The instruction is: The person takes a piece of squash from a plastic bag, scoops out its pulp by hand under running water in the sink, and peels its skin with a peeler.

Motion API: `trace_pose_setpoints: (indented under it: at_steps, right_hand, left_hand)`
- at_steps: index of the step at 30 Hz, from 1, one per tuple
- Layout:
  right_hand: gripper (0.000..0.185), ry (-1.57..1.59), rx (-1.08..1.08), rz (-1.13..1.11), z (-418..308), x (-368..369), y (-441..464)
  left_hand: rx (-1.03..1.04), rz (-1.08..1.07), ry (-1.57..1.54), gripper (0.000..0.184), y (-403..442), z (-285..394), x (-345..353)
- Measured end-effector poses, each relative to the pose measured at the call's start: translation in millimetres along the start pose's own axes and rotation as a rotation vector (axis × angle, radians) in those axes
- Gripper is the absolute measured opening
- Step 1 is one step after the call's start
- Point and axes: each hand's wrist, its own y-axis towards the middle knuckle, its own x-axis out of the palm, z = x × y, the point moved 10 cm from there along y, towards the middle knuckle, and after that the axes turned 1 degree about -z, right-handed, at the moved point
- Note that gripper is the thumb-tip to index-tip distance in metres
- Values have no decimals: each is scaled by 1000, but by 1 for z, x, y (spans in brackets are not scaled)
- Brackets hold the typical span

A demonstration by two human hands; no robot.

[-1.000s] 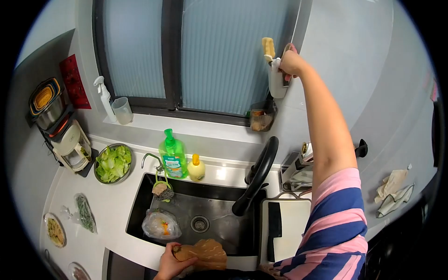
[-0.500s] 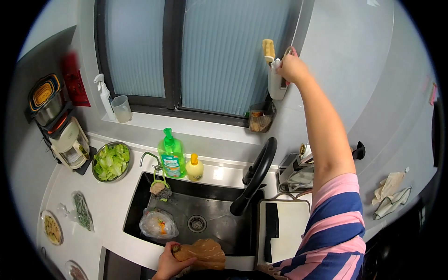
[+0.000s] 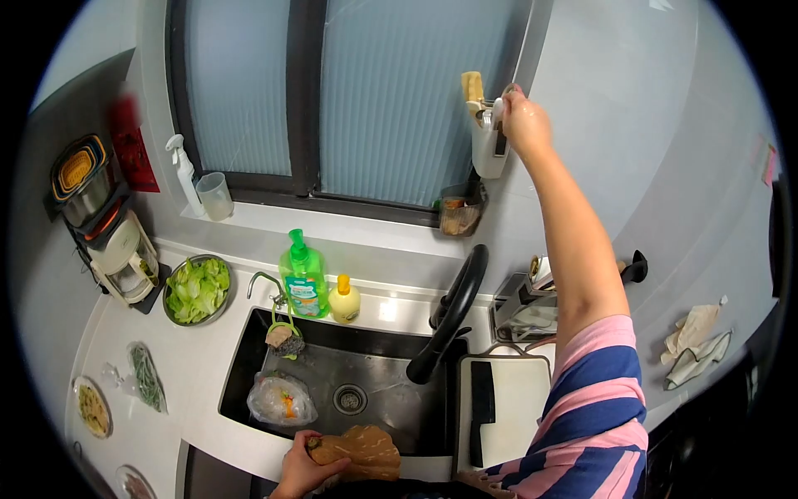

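Observation:
At the sink's near edge, my left hand is wrapped round the stem end of a tan-brown pumpkin with pale streaks. My right hand reaches up to a white utensil holder on the wall beside the window. Its fingers are closed at the holder's top; part of a rounded item shows at the fingertips, too covered to name. A yellow-handled tool and other utensils stand in the holder. Below, in the dark sink, lies a knotted clear plastic bag with something orange inside.
A black faucet arches over the sink's right side. Behind the sink stand a green soap bottle and a yellow bottle. A bowl of lettuce sits left; a cutting board lies right, near a knife rack.
My right hand has shifted slightly at the holder's top, turning so its back shows more and uncovering more of the utensils. My left hand keeps its hold on the pumpkin.

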Motion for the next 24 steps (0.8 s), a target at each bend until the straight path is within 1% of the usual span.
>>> trace_pose_setpoints:
  at_steps: [2, 4, 5, 7, 8, 10, 13, 14, 16, 17, 19, 21, 23, 24]
  right_hand:
    - [19, 23, -20, 39, 1, 2, 2]
    - [16, 211, 139, -47, 11, 12, 4]
    - [16, 212, 140, -47, 10, 11, 6]
    - [19, 399, 404, -166, 22, 13, 0]
    - [19, 400, 402, -167, 21, 14, 0]
    - [22, 408, 389, 4, 23, -1, 1]
    - [23, 418, 377, 45, 24, -3, 3]
    - [23, 416, 378, 45, 25, -3, 3]
    - [23, 560, 448, 54, 32, 3, 2]
    - [23, 559, 448, 57, 33, 3, 4]
    - [23, 637, 389, 113, 30, -4, 7]
    - [23, 661, 390, 92, 28, -6, 9]
    - [23, 684, 389, 73, 25, -12, 10]
    - [24, 701, 379, 161, 22, -24, 7]
  left_hand:
    - [23, 7, -3, 80, 0, 0, 1]
    - [44, 14, -5, 79, 3, -5, 2]
    - [46, 6, 24, 80, 7, -12, 4]
    - [44, -2, 53, 80, 7, -15, 4]
    - [49, -2, 40, 80, 7, -14, 4]
    - [48, -3, 25, 80, 5, -14, 3]
    - [68, 17, 8, 79, 4, -10, 1]
    - [45, 5, 16, 80, 4, -11, 2]
    - [23, -7, 25, 80, 3, -11, 2]
    - [18, -14, 33, 82, 3, -9, 3]
    - [13, -22, 45, 83, 3, -10, 3]
    - [66, -13, 67, 87, 4, -9, 4]
    - [64, -21, 62, 87, 3, -8, 5]
    - [60, -25, 53, 86, 3, -9, 6]
